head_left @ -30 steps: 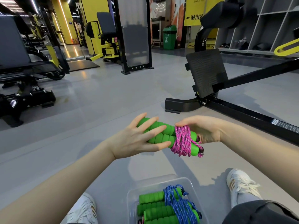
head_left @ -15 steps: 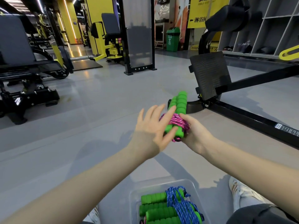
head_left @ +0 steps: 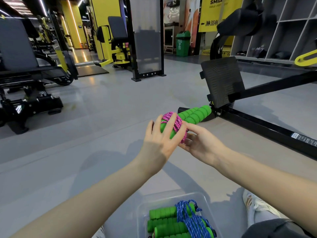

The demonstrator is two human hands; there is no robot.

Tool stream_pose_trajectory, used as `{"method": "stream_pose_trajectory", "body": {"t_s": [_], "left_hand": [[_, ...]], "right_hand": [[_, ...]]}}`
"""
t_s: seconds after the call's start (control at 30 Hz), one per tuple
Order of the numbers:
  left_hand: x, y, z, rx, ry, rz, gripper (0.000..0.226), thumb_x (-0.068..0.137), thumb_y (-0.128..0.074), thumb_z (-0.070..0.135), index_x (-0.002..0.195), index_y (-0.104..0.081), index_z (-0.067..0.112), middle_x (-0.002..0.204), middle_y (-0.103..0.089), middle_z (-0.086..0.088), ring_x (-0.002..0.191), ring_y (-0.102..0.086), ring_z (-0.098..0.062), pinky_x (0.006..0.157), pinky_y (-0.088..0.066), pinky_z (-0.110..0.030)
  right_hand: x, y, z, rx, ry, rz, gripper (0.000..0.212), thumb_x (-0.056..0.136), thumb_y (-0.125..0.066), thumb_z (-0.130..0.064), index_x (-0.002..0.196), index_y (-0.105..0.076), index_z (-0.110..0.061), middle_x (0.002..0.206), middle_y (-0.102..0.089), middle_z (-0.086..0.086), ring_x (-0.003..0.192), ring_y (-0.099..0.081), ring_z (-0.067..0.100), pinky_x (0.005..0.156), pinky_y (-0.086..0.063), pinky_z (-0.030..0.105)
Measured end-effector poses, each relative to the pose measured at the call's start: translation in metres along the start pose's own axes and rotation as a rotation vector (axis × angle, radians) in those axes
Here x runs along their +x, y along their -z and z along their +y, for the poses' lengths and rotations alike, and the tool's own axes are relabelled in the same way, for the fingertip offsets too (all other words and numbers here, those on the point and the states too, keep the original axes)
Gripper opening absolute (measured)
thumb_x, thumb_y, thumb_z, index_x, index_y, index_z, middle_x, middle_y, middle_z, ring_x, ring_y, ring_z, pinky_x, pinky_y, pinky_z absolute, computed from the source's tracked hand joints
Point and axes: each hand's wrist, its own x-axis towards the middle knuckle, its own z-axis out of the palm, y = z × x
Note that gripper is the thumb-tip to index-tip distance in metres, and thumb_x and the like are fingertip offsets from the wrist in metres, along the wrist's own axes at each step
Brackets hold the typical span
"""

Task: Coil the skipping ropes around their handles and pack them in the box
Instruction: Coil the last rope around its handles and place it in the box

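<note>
A skipping rope with green foam handles [head_left: 195, 114] and pink cord [head_left: 169, 118] coiled round them is held above the floor, handles pointing away to the right. My right hand [head_left: 199, 143] grips the coiled end from below. My left hand [head_left: 161, 140] rests flat on the coil, fingers spread. Near the bottom edge stands a clear plastic box [head_left: 145, 208] holding green handles wrapped in blue cord [head_left: 190, 219].
A black gym machine frame with a footplate [head_left: 223, 83] runs across the floor at the right. More black and yellow machines [head_left: 25, 79] stand at the left. My white shoe [head_left: 253, 205] lies beside the box on the grey floor.
The pink-corded bundle has turned, so its handles point away to the right instead of upward. My left hand has slid over the coil. The view has shifted a little.
</note>
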Motion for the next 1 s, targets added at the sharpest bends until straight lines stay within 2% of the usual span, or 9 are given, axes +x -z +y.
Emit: {"method": "stream_pose_trajectory", "body": {"t_s": [0.23,0.3,0.43,0.53,0.67,0.77,0.83,0.87,1.0], "left_hand": [[-0.002,0.003,-0.022,-0.027,-0.182,-0.014,0.025,0.094,-0.043,0.007,0.117,-0.051,0.005,0.114,-0.064,-0.019,0.095,-0.061,-0.041,0.077,-0.051,-0.045],[-0.004,0.004,-0.024,-0.041,-0.192,0.003,0.023,0.091,-0.050,0.007,0.115,-0.051,0.006,0.112,-0.065,-0.017,0.095,-0.062,-0.039,0.077,-0.051,-0.042],[-0.006,0.008,-0.032,-0.042,-0.210,0.019,0.029,0.084,-0.062,0.006,0.111,-0.052,0.010,0.110,-0.067,-0.014,0.096,-0.064,-0.037,0.077,-0.052,-0.039],[-0.007,0.011,-0.035,-0.053,-0.226,-0.002,0.033,0.081,-0.066,0.006,0.111,-0.053,0.011,0.110,-0.066,-0.013,0.097,-0.063,-0.037,0.075,-0.052,-0.039],[-0.008,0.014,-0.036,-0.051,-0.278,-0.011,0.027,0.083,-0.063,0.006,0.108,-0.052,0.011,0.107,-0.068,-0.013,0.093,-0.065,-0.037,0.073,-0.054,-0.038],[-0.012,0.017,-0.032,-0.082,-0.360,-0.065,0.019,0.096,-0.038,0.003,0.109,-0.050,0.010,0.107,-0.068,-0.015,0.091,-0.065,-0.038,0.075,-0.054,-0.040],[-0.015,0.018,-0.028,-0.103,-0.405,-0.111,0.027,0.099,-0.025,0.004,0.110,-0.049,0.011,0.108,-0.068,-0.015,0.092,-0.065,-0.039,0.076,-0.053,-0.041],[-0.018,0.017,-0.025,-0.110,-0.428,-0.129,0.028,0.099,-0.024,0.004,0.111,-0.048,0.011,0.108,-0.068,-0.015,0.093,-0.065,-0.039,0.076,-0.053,-0.041],[-0.035,0.014,-0.021,-0.175,-0.487,-0.109,0.025,0.101,-0.025,0.007,0.110,-0.048,0.011,0.107,-0.070,-0.014,0.092,-0.067,-0.037,0.075,-0.056,-0.040]], "right_hand": [[-0.001,0.006,0.002,-0.127,-0.052,-0.031,0.008,0.086,-0.059,-0.028,0.087,-0.064,-0.022,0.077,-0.061,-0.001,0.079,-0.058,0.015,0.093,-0.040,0.034],[-0.003,0.009,0.003,-0.169,-0.065,-0.071,0.010,0.086,-0.059,-0.032,0.088,-0.066,-0.024,0.077,-0.065,-0.002,0.086,-0.060,0.016,0.097,-0.041,0.035],[-0.001,0.025,-0.004,-0.264,-0.124,-0.147,0.042,0.075,-0.058,-0.049,0.102,-0.064,-0.018,0.099,-0.064,0.005,0.102,-0.057,0.023,0.103,-0.041,0.041],[0.001,0.039,-0.010,-0.289,-0.140,-0.109,0.064,0.069,-0.056,-0.058,0.112,-0.061,-0.012,0.109,-0.059,0.012,0.100,-0.058,0.026,0.098,-0.047,0.043],[0.005,0.061,-0.024,-0.303,0.053,-0.052,0.070,0.067,-0.065,-0.059,0.124,-0.055,-0.020,0.122,-0.061,0.002,0.110,-0.059,0.022,0.103,-0.042,0.048],[0.002,0.070,-0.035,-0.928,0.284,-0.082,0.097,0.062,-0.083,-0.041,0.143,-0.032,-0.030,0.142,-0.040,-0.009,0.131,-0.037,0.005,0.112,-0.024,0.029],[0.004,0.067,-0.032,-1.441,0.436,-0.179,0.099,0.063,-0.084,-0.036,0.145,-0.030,-0.026,0.137,-0.037,-0.011,0.130,-0.028,0.003,0.109,-0.018,0.020],[0.006,0.065,-0.026,-1.615,0.522,-0.238,0.097,0.062,-0.084,-0.040,0.144,-0.034,-0.021,0.129,-0.043,-0.007,0.124,-0.034,0.008,0.106,-0.023,0.021],[0.011,0.060,-0.002,-1.742,0.536,-0.380,0.069,0.066,-0.080,-0.031,0.126,-0.052,-0.014,0.101,-0.055,0.001,0.094,-0.052,0.017,0.081,-0.039,0.024]]}}
